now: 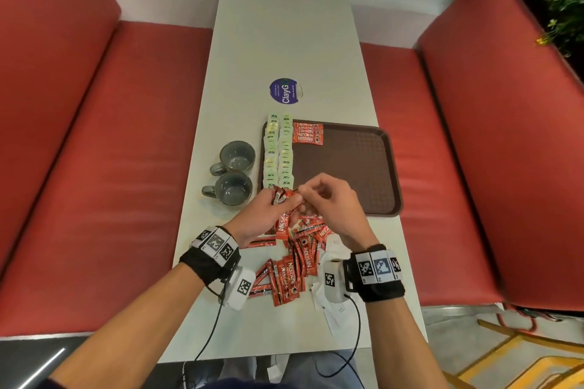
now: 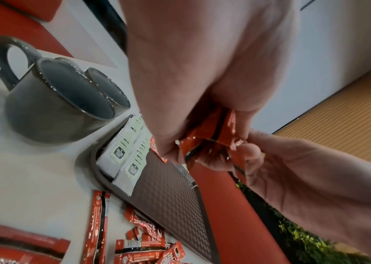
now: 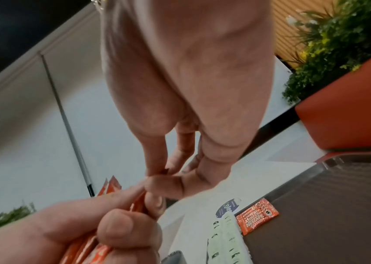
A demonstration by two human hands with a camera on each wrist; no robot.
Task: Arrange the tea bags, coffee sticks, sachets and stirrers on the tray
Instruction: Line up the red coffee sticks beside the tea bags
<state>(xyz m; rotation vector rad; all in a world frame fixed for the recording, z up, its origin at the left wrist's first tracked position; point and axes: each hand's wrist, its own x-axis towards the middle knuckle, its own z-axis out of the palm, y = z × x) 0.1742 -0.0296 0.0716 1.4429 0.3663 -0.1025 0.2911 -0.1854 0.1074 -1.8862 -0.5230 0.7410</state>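
My left hand (image 1: 268, 210) grips a bunch of red coffee sticks (image 1: 282, 196) just above the tray's near left corner. My right hand (image 1: 319, 196) pinches the end of one stick in that bunch with thumb and forefinger; in the left wrist view the pinched red sticks (image 2: 213, 137) sit between both hands. The brown tray (image 1: 354, 167) holds two rows of green-white tea bags (image 1: 279, 151) along its left side and a small row of coffee sticks (image 1: 307, 133) at the far left. A loose pile of red coffee sticks (image 1: 297, 259) lies on the table under my wrists.
Two grey mugs (image 1: 235, 172) stand left of the tray on the white table (image 1: 284, 41). A round purple sticker (image 1: 284, 91) lies beyond the tray. White paper sachets (image 1: 331, 303) lie near my right wrist. Red benches (image 1: 94, 151) flank the table.
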